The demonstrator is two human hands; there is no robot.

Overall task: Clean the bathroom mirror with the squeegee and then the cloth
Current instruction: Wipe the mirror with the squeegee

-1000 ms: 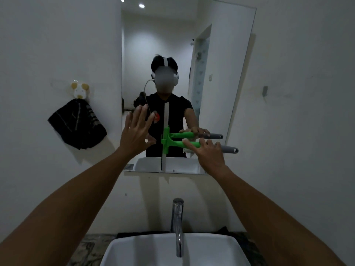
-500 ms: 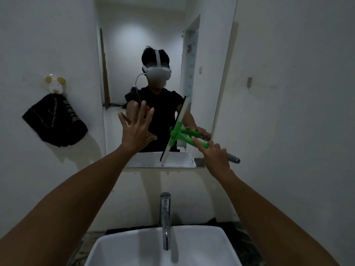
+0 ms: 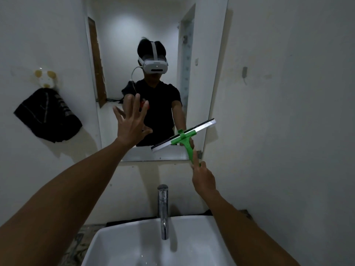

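A tall wall mirror point(image 3: 115, 54) hangs above the sink. My right hand point(image 3: 204, 177) grips the handle of a green squeegee point(image 3: 184, 140), whose blade lies tilted across the mirror's lower right corner, right end higher. My left hand point(image 3: 131, 124) is held up with fingers spread in front of the lower middle of the glass, holding nothing; whether it touches the glass I cannot tell. A dark cloth point(image 3: 47, 116) hangs from a wall hook point(image 3: 45, 77) left of the mirror.
A white basin point(image 3: 119, 244) with a chrome tap point(image 3: 162, 210) sits directly below. White walls close in on both sides, the right one near my right arm. A small grey hook point(image 3: 244, 72) sticks out of the right wall. The mirror reflects a person wearing a headset.
The squeegee blade has swung from upright to a tilted, near-horizontal line and shifted right toward the mirror's lower corner. My right hand dropped below it. My left hand stays raised and open.
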